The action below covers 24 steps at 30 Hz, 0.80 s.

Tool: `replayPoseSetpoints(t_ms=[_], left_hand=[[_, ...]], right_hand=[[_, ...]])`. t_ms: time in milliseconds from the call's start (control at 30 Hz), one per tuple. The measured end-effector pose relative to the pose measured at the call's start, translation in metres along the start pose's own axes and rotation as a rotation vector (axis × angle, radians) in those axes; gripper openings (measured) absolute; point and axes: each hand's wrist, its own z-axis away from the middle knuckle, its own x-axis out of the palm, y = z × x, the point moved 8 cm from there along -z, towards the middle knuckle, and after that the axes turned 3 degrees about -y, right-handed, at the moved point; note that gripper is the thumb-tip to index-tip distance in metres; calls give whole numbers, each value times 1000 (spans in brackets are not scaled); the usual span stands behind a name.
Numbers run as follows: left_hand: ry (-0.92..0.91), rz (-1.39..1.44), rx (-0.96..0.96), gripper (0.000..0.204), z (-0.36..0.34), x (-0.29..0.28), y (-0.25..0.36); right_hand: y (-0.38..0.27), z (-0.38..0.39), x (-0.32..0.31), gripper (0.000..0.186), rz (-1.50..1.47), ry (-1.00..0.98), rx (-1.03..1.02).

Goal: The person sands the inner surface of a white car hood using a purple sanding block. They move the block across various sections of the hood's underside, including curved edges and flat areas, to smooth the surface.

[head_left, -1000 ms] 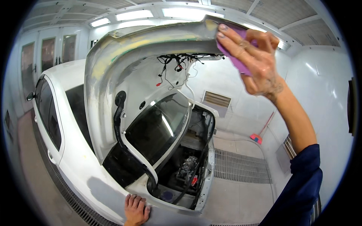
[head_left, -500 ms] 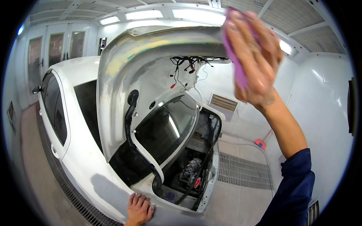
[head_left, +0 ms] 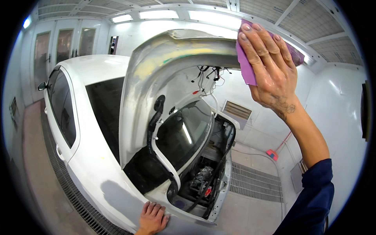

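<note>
The person's right hand [head_left: 270,68] is raised high, its palm and spread fingers [head_left: 250,43] pressed flat over a purple sanding sheet [head_left: 246,70] that lies against the outer edge of the raised trunk lid [head_left: 172,66]; the hand does not close around the sheet but pins it to the panel, the sheet showing below the palm on the left and past the fingers at the upper right; the forearm runs down to a dark blue sleeve [head_left: 313,199] at the lower right. The lid, bare grey metal with dull yellowish and greenish patches, stands open above the rear of a white car [head_left: 90,164]; loose black wires [head_left: 207,74] hang from its inner side, and a black seal [head_left: 156,129] curves along the trunk opening below it. The left hand [head_left: 152,217] rests open, palm down with fingers spread, on the car's rear edge at the bottom of the view, beside a grey sanded patch [head_left: 117,196] on the rear quarter; it holds nothing. Inside the opening the rear glass [head_left: 182,135] and a tangle of dark parts [head_left: 201,180] are visible. The car stands in a white spray booth, with a floor grate [head_left: 254,182] to its right, ceiling light panels [head_left: 156,14] above and closed doors [head_left: 64,45] at the far left; a small red object [head_left: 272,154] lies on the floor near the right wall, too small to tell what it is.
</note>
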Motion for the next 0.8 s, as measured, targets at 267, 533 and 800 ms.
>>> replayPoseSetpoints(t_ms=[267,533,800], left_hand=[[869,-84,210,48,-213,-210,-43],[569,320,198,53,-343,-280,-77],[637,100,145,51,-336,-284,-77]], right_hand=[[-65,-58,24,72,-337,-13,-59],[-28,-32,11,83,-110,-37,58],[-63,-66,23,75,-307,49,-5]])
